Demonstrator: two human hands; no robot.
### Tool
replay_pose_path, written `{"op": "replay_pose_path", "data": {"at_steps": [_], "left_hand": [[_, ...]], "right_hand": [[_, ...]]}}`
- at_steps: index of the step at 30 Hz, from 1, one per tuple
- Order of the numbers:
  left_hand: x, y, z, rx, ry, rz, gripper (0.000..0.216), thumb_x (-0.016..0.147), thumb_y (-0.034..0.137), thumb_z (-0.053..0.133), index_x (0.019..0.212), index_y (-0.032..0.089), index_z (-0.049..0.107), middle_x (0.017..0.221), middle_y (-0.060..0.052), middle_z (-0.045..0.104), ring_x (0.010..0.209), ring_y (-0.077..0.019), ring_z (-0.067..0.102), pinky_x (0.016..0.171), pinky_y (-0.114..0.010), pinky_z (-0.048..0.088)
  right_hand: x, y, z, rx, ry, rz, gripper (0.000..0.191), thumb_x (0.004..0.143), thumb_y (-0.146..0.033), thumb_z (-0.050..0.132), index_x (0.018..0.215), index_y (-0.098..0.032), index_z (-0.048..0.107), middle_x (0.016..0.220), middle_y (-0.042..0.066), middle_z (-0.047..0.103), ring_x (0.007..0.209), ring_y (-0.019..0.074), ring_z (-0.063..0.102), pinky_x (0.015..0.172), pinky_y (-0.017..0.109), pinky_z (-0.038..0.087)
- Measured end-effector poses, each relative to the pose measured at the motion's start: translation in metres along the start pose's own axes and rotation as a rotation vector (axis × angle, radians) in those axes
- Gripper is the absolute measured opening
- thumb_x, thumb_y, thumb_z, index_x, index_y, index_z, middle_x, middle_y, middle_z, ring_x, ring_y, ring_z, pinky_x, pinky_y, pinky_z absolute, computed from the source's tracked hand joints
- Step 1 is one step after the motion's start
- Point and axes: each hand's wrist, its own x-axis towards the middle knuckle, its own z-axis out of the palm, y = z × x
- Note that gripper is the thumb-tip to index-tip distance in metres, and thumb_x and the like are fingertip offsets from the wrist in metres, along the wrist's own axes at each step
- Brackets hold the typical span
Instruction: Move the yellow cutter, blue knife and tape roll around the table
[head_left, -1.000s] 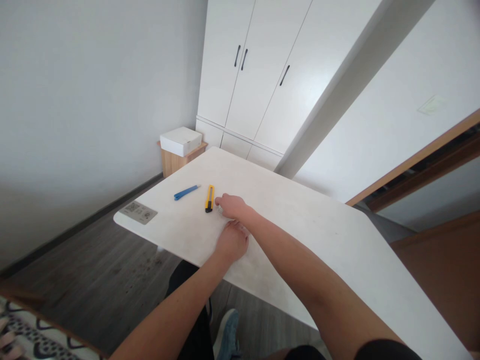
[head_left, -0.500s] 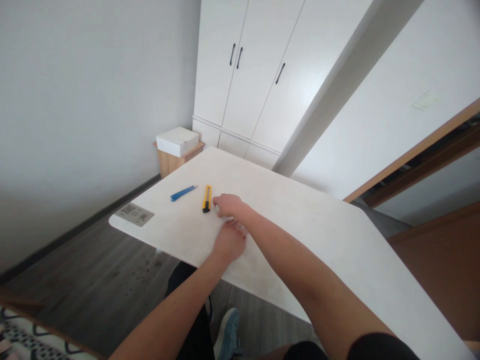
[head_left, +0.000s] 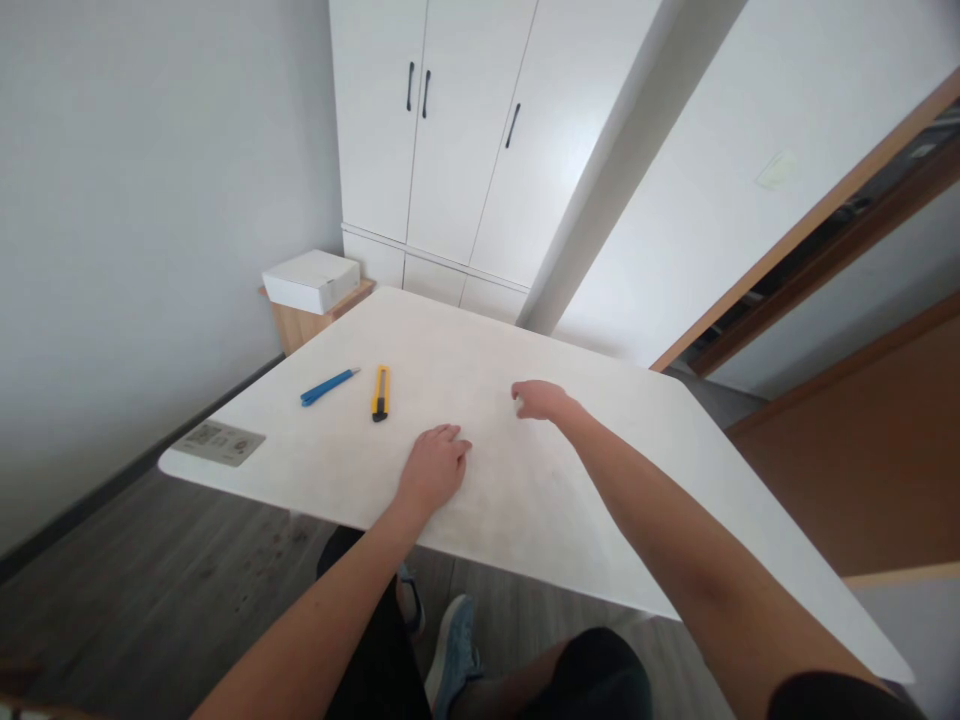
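Observation:
A yellow utility knife (head_left: 381, 394) with a black end lies on the white table (head_left: 480, 350). To its left is a slim blue tool (head_left: 330, 387) with a thin metal tip, perhaps another cutter. My left hand (head_left: 435, 465) rests palm down near the table's front edge, fingers stretched out, holding nothing. Farther right, over the table's middle, my right hand (head_left: 538, 399) has its fingers curled into a pinch. A small pale patch shows at those fingertips, too small to name. Neither hand touches the two tools.
A grey printed label (head_left: 217, 443) is stuck on the table's left corner. Behind the table stand a white box (head_left: 311, 280) on a wooden stand and a white wardrobe (head_left: 442, 130). My shoe (head_left: 454, 650) is below the front edge.
My right hand has moved right, away from the utility knife and from my left hand. My left hand stays near the front edge, its fingers now flatter. The view has turned slightly right.

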Motion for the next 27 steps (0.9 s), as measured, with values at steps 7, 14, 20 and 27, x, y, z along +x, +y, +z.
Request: {"op": "replay_pose_path", "data": {"at_steps": [7, 14, 20, 27], "left_hand": [[0.0, -0.001, 0.001, 0.056, 0.004, 0.014, 0.034, 0.091, 0.019, 0.047, 0.11, 0.025, 0.075, 0.133, -0.009, 0.065, 0.126, -0.0258, 0.057, 0.11, -0.043, 0.042], [0.0, -0.001, -0.001, 0.078, 0.008, 0.025, 0.035, 0.091, 0.02, 0.047, 0.112, 0.024, 0.075, 0.132, -0.009, 0.066, 0.124, -0.0249, 0.058, 0.11, -0.043, 0.043], [0.001, -0.001, -0.003, 0.076, 0.016, 0.039, 0.035, 0.091, 0.019, 0.047, 0.111, 0.024, 0.075, 0.131, -0.009, 0.066, 0.123, -0.0247, 0.059, 0.109, -0.043, 0.045], [0.002, 0.0, -0.005, 0.083, 0.013, 0.054, 0.035, 0.091, 0.019, 0.046, 0.111, 0.022, 0.075, 0.129, -0.01, 0.067, 0.121, -0.0247, 0.061, 0.108, -0.043, 0.045]], "right_hand": [[-0.03, 0.059, 0.034, 0.067, -0.044, 0.094, 0.048, 0.076, -0.028, 0.068, 0.124, -0.028, 0.062, 0.126, 0.008, 0.066, 0.104, 0.0274, 0.065, 0.073, 0.033, 0.05], [-0.033, 0.047, 0.049, 0.081, -0.007, 0.051, 0.05, 0.077, -0.028, 0.068, 0.126, -0.029, 0.062, 0.125, 0.01, 0.065, 0.106, 0.029, 0.065, 0.075, 0.036, 0.051], [-0.03, 0.045, 0.055, 0.107, -0.03, 0.038, 0.049, 0.075, -0.028, 0.07, 0.123, -0.029, 0.063, 0.127, 0.01, 0.064, 0.106, 0.0294, 0.065, 0.074, 0.035, 0.052], [-0.034, 0.042, 0.053, 0.123, -0.03, 0.035, 0.052, 0.074, -0.029, 0.072, 0.125, -0.028, 0.061, 0.128, 0.011, 0.063, 0.107, 0.0298, 0.065, 0.077, 0.036, 0.052]]}}
